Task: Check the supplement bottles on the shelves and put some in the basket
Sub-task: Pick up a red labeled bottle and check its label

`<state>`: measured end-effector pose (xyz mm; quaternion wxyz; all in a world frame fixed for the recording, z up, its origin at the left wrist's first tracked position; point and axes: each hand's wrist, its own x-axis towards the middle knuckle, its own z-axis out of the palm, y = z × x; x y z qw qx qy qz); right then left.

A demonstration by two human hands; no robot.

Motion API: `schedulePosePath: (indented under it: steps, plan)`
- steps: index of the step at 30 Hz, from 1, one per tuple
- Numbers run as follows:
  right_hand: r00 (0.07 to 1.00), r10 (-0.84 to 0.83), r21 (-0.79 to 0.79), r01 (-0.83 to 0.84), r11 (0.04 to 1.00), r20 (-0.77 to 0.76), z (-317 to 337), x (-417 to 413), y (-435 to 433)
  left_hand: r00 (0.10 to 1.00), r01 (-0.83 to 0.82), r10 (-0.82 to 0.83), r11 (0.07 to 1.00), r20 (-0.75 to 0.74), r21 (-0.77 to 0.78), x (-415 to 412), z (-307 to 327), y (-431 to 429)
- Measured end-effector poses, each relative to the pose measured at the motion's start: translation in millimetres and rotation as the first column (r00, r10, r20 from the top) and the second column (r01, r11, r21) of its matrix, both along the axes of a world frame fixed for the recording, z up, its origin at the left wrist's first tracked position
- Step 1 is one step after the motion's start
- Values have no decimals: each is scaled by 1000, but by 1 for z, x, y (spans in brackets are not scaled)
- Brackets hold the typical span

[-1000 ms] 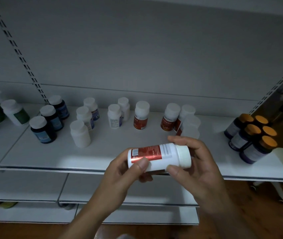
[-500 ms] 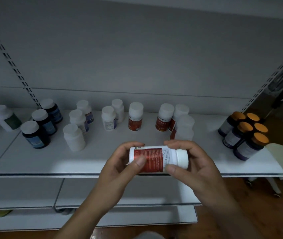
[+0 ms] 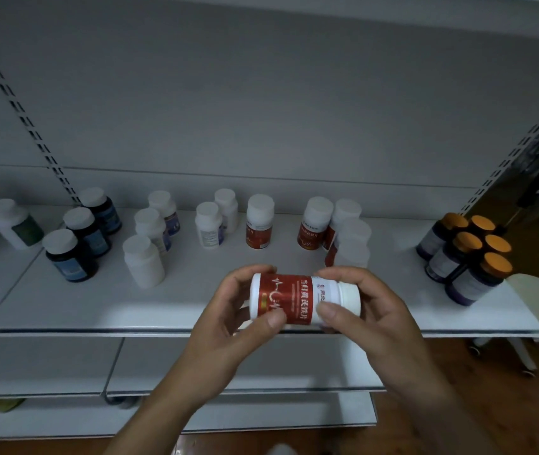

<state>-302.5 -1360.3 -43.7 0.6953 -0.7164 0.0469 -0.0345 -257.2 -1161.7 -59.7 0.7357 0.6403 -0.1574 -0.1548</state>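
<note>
Between both hands, nearer than shelf [image 3: 64, 307]: red-label bottle [image 3: 297, 298] lying sideways, cap to right, label turned up toward face, likely for reading. Base end pinched by left hand [image 3: 228, 323], thumb on label; cap end gripped by right hand [image 3: 370, 320], fingers curled. Just beyond grip: matching red bottles [image 3: 259, 226] upright. Far right of grip: orange-capped bottles [image 3: 468, 254]. No basket visible.

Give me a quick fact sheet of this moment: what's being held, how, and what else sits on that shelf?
Held item: white bottle with red label, lying sideways, cap toward the right
Left hand: grips the bottle's base end
Right hand: grips the cap end
Shelf: standing bottles in groups
Left group: dark bottles with blue labels
Middle: red-labelled bottles like the held one
Right group: orange-capped bottles
</note>
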Motion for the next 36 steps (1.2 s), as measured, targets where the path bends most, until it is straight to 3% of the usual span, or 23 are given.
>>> schedulePosePath:
  steps: [3, 7, 10, 14, 21, 27, 32, 36]
  plan:
    - [1000, -5, 0, 5, 1000, -11, -1, 1, 1, 998, 30, -29, 999, 58, -25, -1, 0, 2]
    - [995, 91, -10, -91, 996, 50, -2, 0, 2, 998, -55, 55, 998, 10, -38, 1, -1, 1]
    - [998, 59, -6, -59, 998, 26, -4, 0, 2, 997, -78, 78, 997, -20, 0, 0, 0, 2]
    - [1000, -26, -44, 26, 999, 1, -6, 3, 4, 999, 15, -16, 1000, 49, 10, 0, -2, 5]
    - [994, 93, -4, -93, 996, 55, -7, -1, -1, 988, -152, 152, 988, -20, -5, -4, 3, -5]
    - [999, -37, 11, 36, 999, 18, -8, 2, 2, 999, -22, 24, 999, 49, -32, -4, -5, 0]
    - [998, 46, 44, -48, 998, 30, -6, -2, 1, 991, -124, 123, 992, -55, -13, -5, -2, -7]
    - [999, -5, 76, 3, 997, 33, -7, 0, 3, 986, -151, 154, 987, -66, 51, -6, 1, -14]
